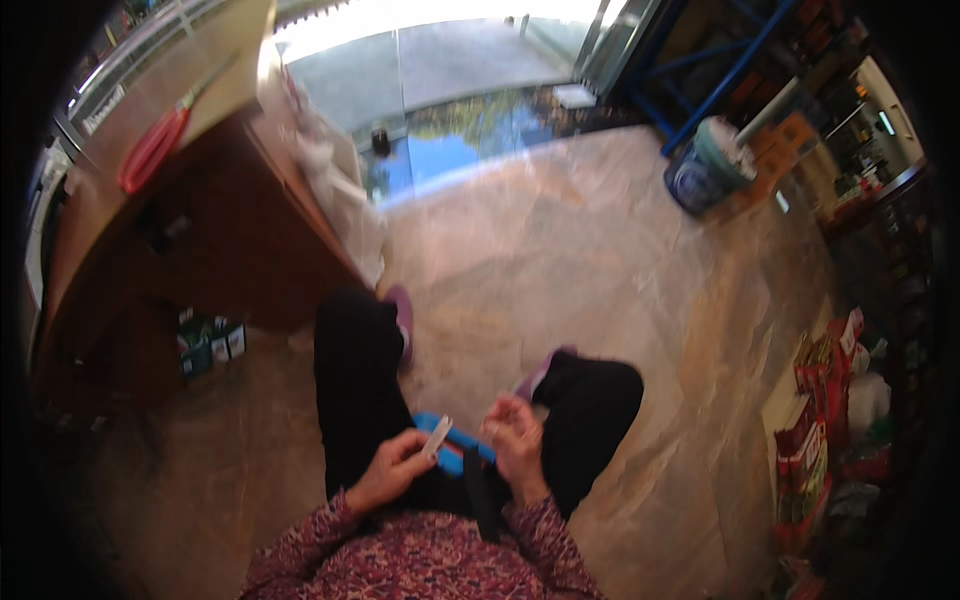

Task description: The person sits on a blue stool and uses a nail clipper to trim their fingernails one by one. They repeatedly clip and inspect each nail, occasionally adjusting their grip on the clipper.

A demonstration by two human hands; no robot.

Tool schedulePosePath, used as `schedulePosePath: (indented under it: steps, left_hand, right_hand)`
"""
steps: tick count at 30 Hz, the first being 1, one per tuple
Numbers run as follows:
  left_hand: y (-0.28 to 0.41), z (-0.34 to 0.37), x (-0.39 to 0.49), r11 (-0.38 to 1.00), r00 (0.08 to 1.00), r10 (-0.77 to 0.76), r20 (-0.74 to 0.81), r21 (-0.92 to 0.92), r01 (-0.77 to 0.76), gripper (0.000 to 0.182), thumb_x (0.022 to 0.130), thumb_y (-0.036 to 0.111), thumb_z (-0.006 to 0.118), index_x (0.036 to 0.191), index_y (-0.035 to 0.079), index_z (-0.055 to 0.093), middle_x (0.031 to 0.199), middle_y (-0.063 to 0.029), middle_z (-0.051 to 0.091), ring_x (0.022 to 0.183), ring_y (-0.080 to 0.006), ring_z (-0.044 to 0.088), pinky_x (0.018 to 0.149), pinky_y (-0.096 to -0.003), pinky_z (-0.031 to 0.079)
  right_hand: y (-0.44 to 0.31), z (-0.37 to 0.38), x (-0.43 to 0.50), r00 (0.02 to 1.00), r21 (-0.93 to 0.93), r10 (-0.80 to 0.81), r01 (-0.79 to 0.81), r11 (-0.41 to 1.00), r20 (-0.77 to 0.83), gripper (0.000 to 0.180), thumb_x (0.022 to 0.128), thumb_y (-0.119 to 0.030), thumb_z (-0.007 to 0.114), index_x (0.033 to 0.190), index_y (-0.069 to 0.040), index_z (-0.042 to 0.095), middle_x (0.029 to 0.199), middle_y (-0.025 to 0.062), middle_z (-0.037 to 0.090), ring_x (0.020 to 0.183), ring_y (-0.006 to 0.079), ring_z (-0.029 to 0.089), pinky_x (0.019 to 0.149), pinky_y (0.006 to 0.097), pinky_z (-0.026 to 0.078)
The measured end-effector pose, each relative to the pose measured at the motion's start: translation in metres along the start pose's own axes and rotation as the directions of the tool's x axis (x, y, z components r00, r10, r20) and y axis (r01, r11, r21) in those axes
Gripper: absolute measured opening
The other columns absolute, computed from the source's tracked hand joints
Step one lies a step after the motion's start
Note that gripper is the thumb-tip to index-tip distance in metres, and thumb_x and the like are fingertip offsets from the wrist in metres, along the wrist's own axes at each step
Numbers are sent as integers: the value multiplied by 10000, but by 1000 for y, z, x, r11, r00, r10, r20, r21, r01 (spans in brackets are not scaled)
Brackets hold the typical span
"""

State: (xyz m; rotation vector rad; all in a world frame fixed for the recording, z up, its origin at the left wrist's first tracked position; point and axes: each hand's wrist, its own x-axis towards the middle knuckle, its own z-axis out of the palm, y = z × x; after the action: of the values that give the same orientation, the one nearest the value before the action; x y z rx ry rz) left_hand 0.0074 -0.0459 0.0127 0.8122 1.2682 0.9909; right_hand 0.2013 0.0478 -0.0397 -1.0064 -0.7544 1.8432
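Between the thumb and fingers of my left hand is a narrow, pale, flat piece, its far end pointing up and away from me. What it is made of is too blurred to tell. My right hand is raised a little to the right of it, apart from it, with fingers curled and thumb near the fingertips. Whether something small is pinched there cannot be made out. Behind and below both hands lies a bright blue object over my lap, partly hidden. A black strap runs from it toward my shirt.
On my left stands a curved wooden desk with red-handled scissors on top. A glass door is ahead. A filled bucket stands by a blue metal frame. Red packages line the right side of the tiled floor.
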Motion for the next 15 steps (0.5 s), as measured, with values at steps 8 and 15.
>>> schedulePosePath:
  steps: [8, 15]
  left_hand:
    - [22, 20, -22, 976, 998, -24, 66, -214, 38, 219, 910, 79, 614, 1111, -7, 625, 1140, -62, 558, 877, -79, 527, 758, -222, 443]
    - [22, 25, -21, 998, 979, 43, 197, -57, -33, 277, 888, 21, 606, 1161, -28, 600, 1160, -89, 550, 831, -82, 522, 700, -238, 447]
  right_hand:
    - [-39, 13, -18, 954, 298, -216, 148, 943, 207, 525, 793, 96, 587, 1302, 26, 481, 974, 107, 594, 841, 185, 600, 818, 337, 508]
    - [-35, 0, -18, 959, 405, -181, 79, 911, 219, 563, 783, 59, 578, 1333, 0, 473, 960, 95, 577, 796, 157, 559, 781, 357, 479]
